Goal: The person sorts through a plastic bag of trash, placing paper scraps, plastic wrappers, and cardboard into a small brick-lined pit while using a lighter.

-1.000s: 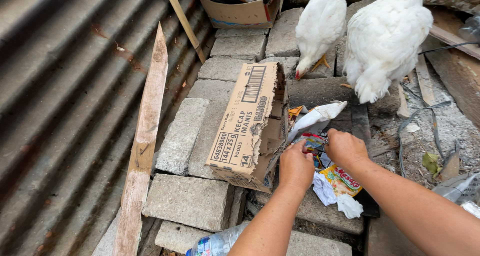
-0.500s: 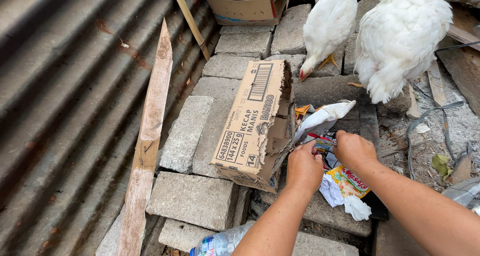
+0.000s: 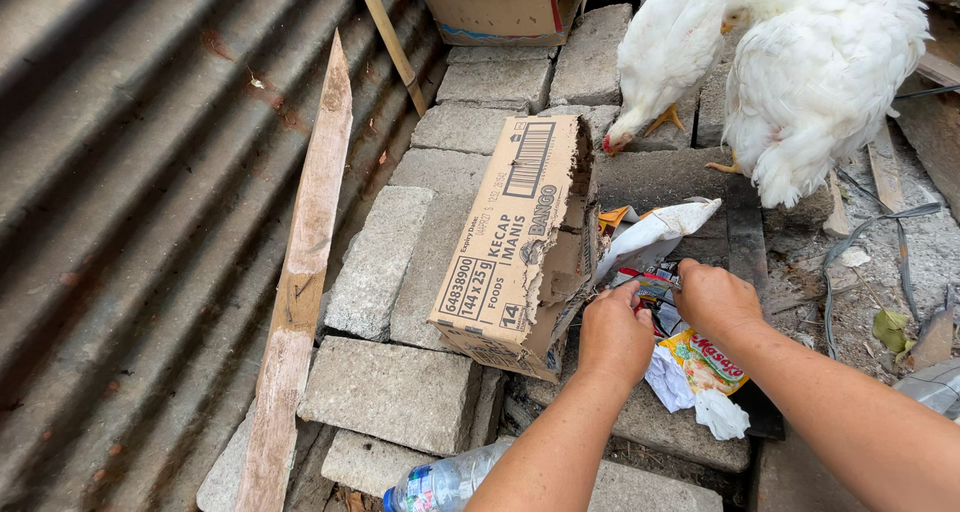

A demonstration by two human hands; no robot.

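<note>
My left hand and my right hand are close together over a pile of crumpled wrappers, fingers pinched on a small colourful wrapper between them. A torn brown cardboard box lies on its side just left of my left hand, its ragged open end facing the wrappers. A white crumpled bag sticks out beyond my fingers. The pile rests on grey concrete blocks.
Two white chickens stand on the blocks at the back, one pecking near the box. Corrugated metal sheet and a wooden stake lie left. A plastic bottle is at the bottom; another cardboard box at the top.
The view has drifted slightly, so everything sits a little further right and down. My hands stay on the wrappers. The right chicken has raised and turned its head.
</note>
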